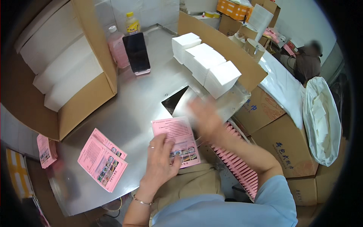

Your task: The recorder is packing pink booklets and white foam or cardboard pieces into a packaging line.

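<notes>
My left hand (160, 159) holds a pink printed paper packet (174, 130) at the table's front edge, its fingers bent over the lower left part. Just beyond the packet, my right hand (206, 115) is smeared by motion, so its fingers cannot be made out. Beside that hand a blurred white sheet-like thing (184, 101) partly covers a dark rectangular opening (172, 104) in the metal tabletop. I cannot tell whether the right hand touches it. To the left lies a small pile of similar pink packets (102, 160). Stacks of folded white napkins (206, 56) stand at the far right.
An open carton (87, 100) of white napkin stacks stands at the left. A phone (137, 53) leans before two bottles (119, 47). Right of my lap, a box holds a row of pink packets (238, 162). Cartons (283, 145) and a white bag (321, 121) fill the right. Another person (306, 62) sits behind.
</notes>
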A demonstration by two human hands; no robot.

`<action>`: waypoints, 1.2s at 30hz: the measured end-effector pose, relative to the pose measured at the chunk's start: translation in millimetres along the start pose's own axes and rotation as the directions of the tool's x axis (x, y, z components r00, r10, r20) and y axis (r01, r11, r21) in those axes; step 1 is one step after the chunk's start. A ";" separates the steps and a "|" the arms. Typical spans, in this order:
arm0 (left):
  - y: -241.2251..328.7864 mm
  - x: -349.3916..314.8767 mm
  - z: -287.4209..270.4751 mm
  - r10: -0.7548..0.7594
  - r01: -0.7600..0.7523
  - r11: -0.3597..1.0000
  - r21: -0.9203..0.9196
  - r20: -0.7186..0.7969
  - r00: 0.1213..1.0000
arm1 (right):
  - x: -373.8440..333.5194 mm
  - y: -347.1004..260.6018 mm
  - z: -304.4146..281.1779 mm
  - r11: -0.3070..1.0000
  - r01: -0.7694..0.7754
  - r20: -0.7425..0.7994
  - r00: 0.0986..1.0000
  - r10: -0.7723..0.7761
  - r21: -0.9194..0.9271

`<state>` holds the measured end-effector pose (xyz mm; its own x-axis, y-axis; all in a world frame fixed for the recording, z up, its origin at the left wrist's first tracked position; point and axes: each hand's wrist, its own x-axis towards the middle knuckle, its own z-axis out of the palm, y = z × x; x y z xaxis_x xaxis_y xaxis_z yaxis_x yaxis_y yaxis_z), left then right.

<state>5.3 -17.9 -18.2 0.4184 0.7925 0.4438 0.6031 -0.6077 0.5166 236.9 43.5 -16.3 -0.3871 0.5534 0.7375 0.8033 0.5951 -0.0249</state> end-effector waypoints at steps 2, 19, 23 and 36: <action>-13.7 -7.7 -4.6 -0.022 0.022 1.000 -0.005 0.036 0.999 | -35.5 -75.6 0.9 0.906 0.122 0.257 0.936 -0.241 0.406; 2.6 7.4 -1.1 -0.392 0.381 0.815 0.436 -0.068 0.918 | 29.6 89.9 -31.1 0.867 -0.307 -0.072 0.950 0.304 -0.393; -10.4 4.6 -10.5 -0.096 0.154 0.757 0.635 -0.126 0.987 | 23.4 95.6 -29.9 0.867 -0.315 -0.086 0.948 0.307 -0.386; -7.2 -15.1 -11.4 -0.243 0.275 0.836 0.475 -0.129 0.961 | 23.6 98.8 -35.3 0.899 -0.322 -0.076 0.946 0.314 -0.297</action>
<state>-13.1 -26.0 -20.2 0.1684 0.9029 0.3955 0.9417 -0.2659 0.2061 323.1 94.8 22.5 -0.0797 0.6666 0.7412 0.9813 0.1833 -0.0593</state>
